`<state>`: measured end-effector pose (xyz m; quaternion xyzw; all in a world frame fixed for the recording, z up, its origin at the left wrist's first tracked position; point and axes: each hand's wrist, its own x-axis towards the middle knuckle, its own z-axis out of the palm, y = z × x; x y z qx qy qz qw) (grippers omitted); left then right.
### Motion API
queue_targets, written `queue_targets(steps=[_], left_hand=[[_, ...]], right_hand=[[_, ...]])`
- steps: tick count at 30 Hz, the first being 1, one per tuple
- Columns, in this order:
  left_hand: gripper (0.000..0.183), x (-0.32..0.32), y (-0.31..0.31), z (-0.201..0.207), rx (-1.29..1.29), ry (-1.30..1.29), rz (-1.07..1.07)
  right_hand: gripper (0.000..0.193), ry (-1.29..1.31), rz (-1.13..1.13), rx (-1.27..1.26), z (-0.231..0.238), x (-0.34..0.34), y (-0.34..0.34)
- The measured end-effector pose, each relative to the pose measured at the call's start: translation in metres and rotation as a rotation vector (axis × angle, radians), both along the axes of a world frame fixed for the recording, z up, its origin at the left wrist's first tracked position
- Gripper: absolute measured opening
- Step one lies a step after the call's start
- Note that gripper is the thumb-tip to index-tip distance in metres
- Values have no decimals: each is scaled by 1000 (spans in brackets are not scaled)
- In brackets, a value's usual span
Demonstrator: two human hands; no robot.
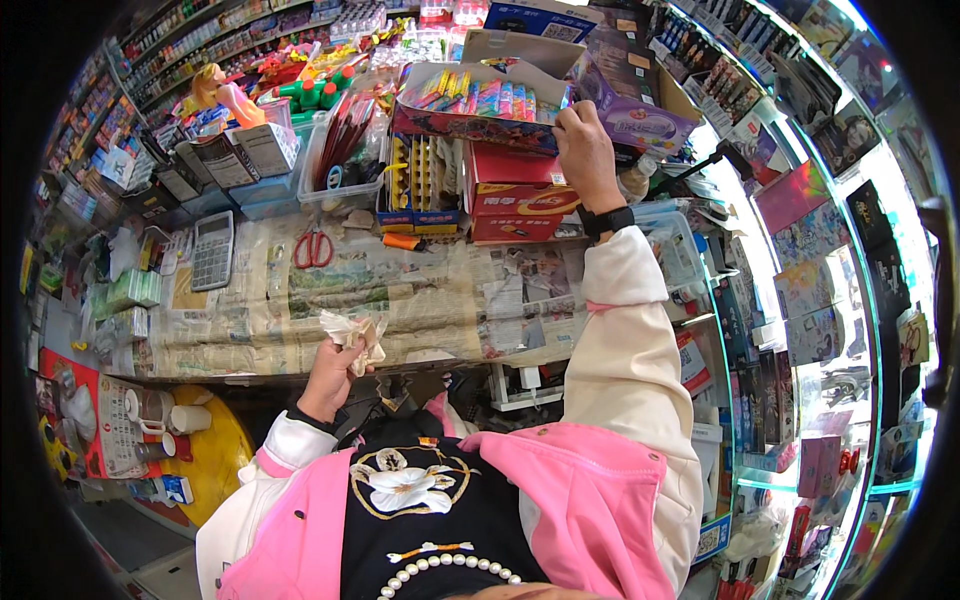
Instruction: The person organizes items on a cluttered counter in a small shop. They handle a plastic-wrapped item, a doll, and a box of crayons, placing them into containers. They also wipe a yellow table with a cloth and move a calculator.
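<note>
My left hand is closed around a crumpled whitish tissue, just off the near edge of the counter. Stretched far forward, my right hand has its fingers bent over the right end of an open display box. Bright, colourful wrapped sticks lie in rows inside that box. It rests above a red carton and beside a purple box. My right fingertips are partly hidden, but they appear to pinch the box's rim.
Newspaper covers the counter. On it lie red-handled scissors, a calculator and an orange roll. A clear plastic bin stands left of the yellow-trayed boxes. Lit glass shelves curve along the right. A yellow stool is lower left.
</note>
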<state>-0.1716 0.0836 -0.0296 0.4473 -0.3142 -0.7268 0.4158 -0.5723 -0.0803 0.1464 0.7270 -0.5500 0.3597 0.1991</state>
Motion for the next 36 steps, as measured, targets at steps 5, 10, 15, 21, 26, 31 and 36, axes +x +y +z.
queue_targets(steps=[5,10,15,21,26,31,36], left_hand=[[28,5,-6,-4,27,-20,-8],[26,1,-8,0,4,-6,-24],[23,1,-6,2,-15,28,-5],[24,12,-1,2,55,66,24],[24,20,2,11,131,143,107],[31,40,-1,18,91,236,244],[33,75,3,31,-57,237,297]], right_hand=[[16,2,10,8,-3,-5,-15],[15,61,-48,-2,-4,5,-23],[14,12,-35,33,1,12,-17],[17,-18,3,61,2,13,-7],[23,-23,44,36,1,14,-7],[28,-59,49,64,-3,13,-8],[31,-72,33,54,-9,15,-9]])
